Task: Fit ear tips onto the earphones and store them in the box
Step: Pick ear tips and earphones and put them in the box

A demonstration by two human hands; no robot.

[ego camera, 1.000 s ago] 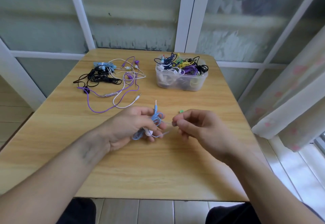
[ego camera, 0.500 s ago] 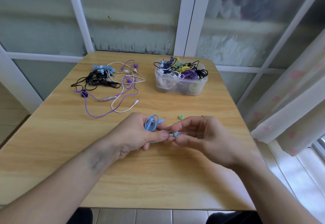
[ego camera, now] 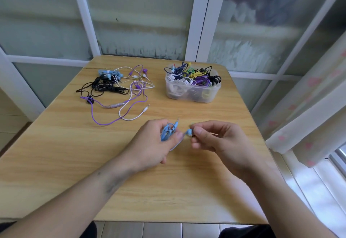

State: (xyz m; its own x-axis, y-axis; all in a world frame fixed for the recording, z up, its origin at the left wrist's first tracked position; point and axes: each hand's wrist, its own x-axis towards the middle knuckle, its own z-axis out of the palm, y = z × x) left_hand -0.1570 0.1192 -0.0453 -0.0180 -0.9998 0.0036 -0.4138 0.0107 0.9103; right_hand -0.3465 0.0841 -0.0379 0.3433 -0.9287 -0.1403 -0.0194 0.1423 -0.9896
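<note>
Left hand (ego camera: 149, 144) grips a coiled blue earphone cable (ego camera: 167, 132); right hand (ego camera: 215, 138), just beside it, pinches the earbud (ego camera: 189, 132) above the counter (ego camera: 168, 191). Light, limp and probably tangle-prone, it seems best held at the rigid bud. The box (ego camera: 192, 91) sits beyond.

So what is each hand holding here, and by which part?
The left hand grips the blue earphone's coiled cable. The right hand pinches its earbud between thumb and fingertips.

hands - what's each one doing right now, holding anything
Left hand: closed around the coiled blue earphone cable.
Right hand: pinching the blue earbud at the end of that cable.
</note>
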